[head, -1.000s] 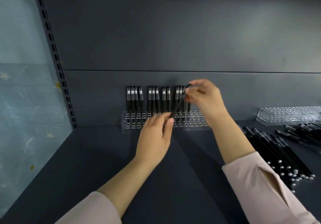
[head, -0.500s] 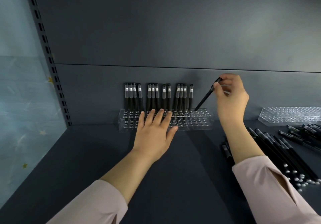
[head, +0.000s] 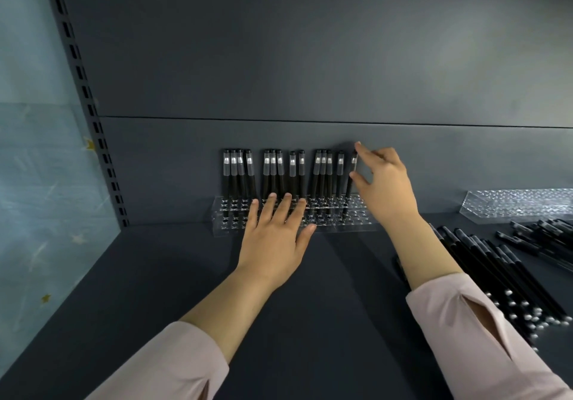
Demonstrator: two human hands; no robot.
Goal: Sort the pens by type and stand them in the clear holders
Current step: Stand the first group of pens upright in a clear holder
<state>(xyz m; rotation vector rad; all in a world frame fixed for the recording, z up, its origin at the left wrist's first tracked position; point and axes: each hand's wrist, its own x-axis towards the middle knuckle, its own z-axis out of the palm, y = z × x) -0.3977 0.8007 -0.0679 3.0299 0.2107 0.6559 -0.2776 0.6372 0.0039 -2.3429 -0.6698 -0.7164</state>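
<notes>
Nearest are two pale pink sleeves point(head: 465, 331), one on each arm. They reach out over a dark shelf point(head: 155, 291).

On the right side of the shelf lie the loose pens point(head: 483, 263). They are black and lie flat in heaps, some with shiny tips pointing near.

The left hand point(head: 273, 244) lies flat with its fingers straight and spread. It grasps nothing. Its fingertips rest on the front of the holder point(head: 359, 223).

The holder is clear, long and low, with lots of small round holes. It sits on the shelf close to the back wall point(head: 310, 58). A row of pens point(head: 273, 173) stands in it in small bunches. They are black with a pale band near the top.

At the right end of the row stands one more pen point(head: 349, 188). It leans a little, and its bottom end is in a hole of the holder. The right hand point(head: 384, 188) is grasping this pen. The thumb is on the pen's side and one long finger is at its top. The other fingers are loosely bent.

Far to the right is a second holder point(head: 521, 205), also clear.

On the left, a post point(head: 93, 126) with slots runs up beside a blue panel point(head: 37, 182) with small stars.
</notes>
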